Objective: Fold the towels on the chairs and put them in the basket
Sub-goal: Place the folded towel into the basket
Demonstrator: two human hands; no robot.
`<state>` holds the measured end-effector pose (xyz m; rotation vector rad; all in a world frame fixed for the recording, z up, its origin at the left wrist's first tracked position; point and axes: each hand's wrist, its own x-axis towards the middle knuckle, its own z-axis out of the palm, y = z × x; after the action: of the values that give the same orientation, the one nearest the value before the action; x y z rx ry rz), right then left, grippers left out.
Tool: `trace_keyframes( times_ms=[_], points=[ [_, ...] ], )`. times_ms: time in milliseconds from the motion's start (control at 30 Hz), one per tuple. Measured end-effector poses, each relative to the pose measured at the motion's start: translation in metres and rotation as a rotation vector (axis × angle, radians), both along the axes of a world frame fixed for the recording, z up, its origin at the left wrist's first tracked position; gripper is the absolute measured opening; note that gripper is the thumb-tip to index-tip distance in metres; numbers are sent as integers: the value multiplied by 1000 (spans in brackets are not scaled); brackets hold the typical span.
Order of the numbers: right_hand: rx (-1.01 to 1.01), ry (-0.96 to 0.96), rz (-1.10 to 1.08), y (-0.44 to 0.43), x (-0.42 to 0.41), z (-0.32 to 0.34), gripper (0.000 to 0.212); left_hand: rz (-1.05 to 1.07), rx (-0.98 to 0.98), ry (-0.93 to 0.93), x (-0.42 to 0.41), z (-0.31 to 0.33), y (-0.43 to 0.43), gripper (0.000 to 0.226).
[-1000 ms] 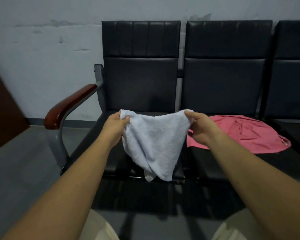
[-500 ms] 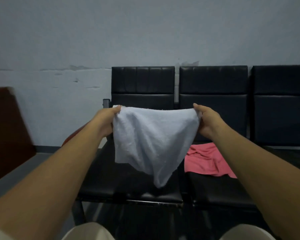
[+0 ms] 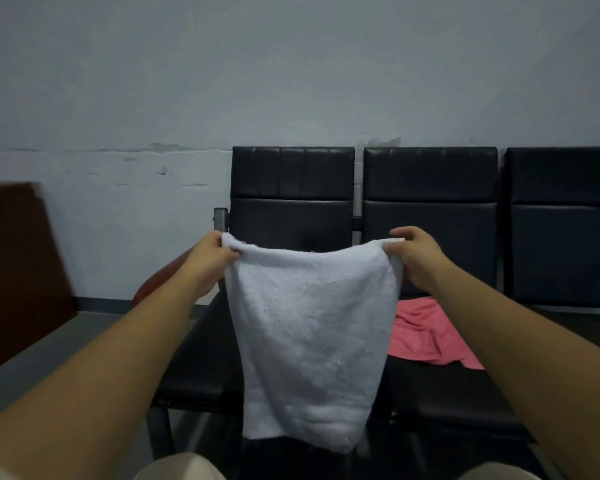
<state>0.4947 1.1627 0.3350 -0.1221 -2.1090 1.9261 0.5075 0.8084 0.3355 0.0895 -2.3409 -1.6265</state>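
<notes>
A white towel (image 3: 310, 341) hangs spread out in the air in front of the leftmost black chair (image 3: 291, 188). My left hand (image 3: 210, 259) pinches its top left corner and my right hand (image 3: 413, 259) pinches its top right corner, so the top edge sags a little between them. The towel hangs full length, down to below the seat's front edge. A crumpled pink towel (image 3: 426, 336) lies on the seat of the middle chair (image 3: 430, 202), partly hidden behind the white towel and my right arm. No basket is in view.
Three joined black chairs stand against a pale wall, the third chair (image 3: 565, 223) at the right edge. A brown wooden armrest (image 3: 160, 282) shows behind my left forearm. A dark brown panel (image 3: 14, 265) stands at left on the grey floor.
Both hands have lifted the white towel off the left seat and spread apart. It went from bunched to hanging open at full length. The view has tilted up.
</notes>
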Motion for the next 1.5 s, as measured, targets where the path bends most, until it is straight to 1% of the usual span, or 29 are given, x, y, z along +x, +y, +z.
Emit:
trace_keyframes(
  times_ms=[67,100,133,167,200,233,267,300,367,400,467,600,733,767,833,900,1000,1033,1133,1200,1267,1333,1400,1433,1500],
  points=[
    [241,18,-7,4,-10,-7,10,65,-319,32,-10,-8,-8,6],
    [357,20,-3,4,-17,-11,7,100,-410,35,-16,-13,-11,10],
    [461,7,-1,3,-24,-15,8,134,-425,28,-21,-16,-12,14],
    [521,-16,5,1,-33,-23,8,158,-395,12,-27,-23,-12,20],
    [521,-52,6,-1,-42,-31,6,162,-302,-12,-33,-29,-11,24],
    [476,-79,3,-4,-51,-39,4,148,-208,-18,-41,-35,-10,27],
    [387,-111,-9,-7,-62,-46,8,124,-145,-23,-51,-41,-8,27],
    [292,-135,-30,-10,-71,-49,12,98,-147,-20,-61,-44,-7,21],
    [136,-150,-81,-15,-93,-47,16,56,-279,-26,-83,-39,-9,9],
    [88,-137,-119,-16,-105,-43,14,53,-339,-33,-94,-35,-12,12],
    [43,-72,-167,-19,-130,-25,14,66,-342,9,-118,-18,-19,17],
    [-42,71,-166,-24,-162,26,19,162,-108,191,-151,31,-17,17],
    [-196,180,-114,-26,-160,72,10,163,-24,328,-155,76,-7,22],
    [-226,184,-106,-26,-156,77,12,157,-10,343,-152,80,-8,23],
    [-244,169,-90,-25,-147,73,17,148,7,339,-142,80,-14,21],
    [-254,145,-93,-23,-140,56,11,139,26,286,-131,68,-17,21],
    [-277,32,-125,-21,-129,3,6,200,47,119,-108,21,-23,28],
    [-250,-35,-129,-22,-122,-18,6,199,46,57,-102,-1,-24,29],
    [-62,-196,-123,-33,-94,-94,17,143,-12,-116,-78,-77,-30,31],
    [41,-278,-84,-41,-71,-150,18,113,-64,-237,-59,-129,-34,23],
    [217,-395,-69,-43,-53,-195,21,108,-143,-374,-43,-175,-38,13],
    [412,-521,23,-41,-43,-219,18,78,-261,-543,-33,-208,-41,13],
    [573,-629,140,-39,-36,-219,20,43,-372,-678,-28,-223,-48,22],
    [648,-638,168,-37,-34,-218,22,36,-412,-707,-26,-227,-51,23],
    [810,-583,178,-34,-33,-216,26,29,-437,-685,-25,-228,-57,19]
  ],
)
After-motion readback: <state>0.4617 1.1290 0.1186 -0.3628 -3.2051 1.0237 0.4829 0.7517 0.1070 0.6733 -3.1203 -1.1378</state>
